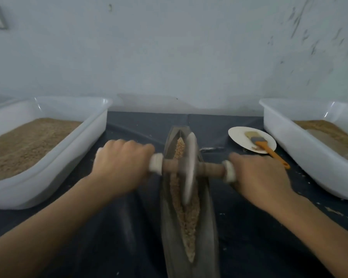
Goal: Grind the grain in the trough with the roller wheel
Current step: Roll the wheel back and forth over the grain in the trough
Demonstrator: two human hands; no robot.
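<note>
The long, narrow, boat-shaped grey stone trough [206, 217] lies lengthwise on the dark-covered counter [119, 227], running from the near edge away toward the pale wall [169, 47]. A band of crushed tan grain [187, 221] fills its central groove. The pale disc-shaped roller wheel [190, 167] stands upright on edge in the groove, at the far half of the trough, and appears motion-blurred. A brown wooden axle [211, 169] passes through the wheel, with white collars at each end. The left hand [123, 167] is wrapped around the left end of the axle, its grip closed on the handle; the right hand [259, 175] holds the right end in the same closed grip. A white plastic tub [54, 167] holding tan grain sits to the left of the trough, and a second white plastic tub [301, 157] with tan material sits to the right. Between the trough and the right tub lies a round white plate [241, 137] carrying an orange-handled brush [269, 151].
</note>
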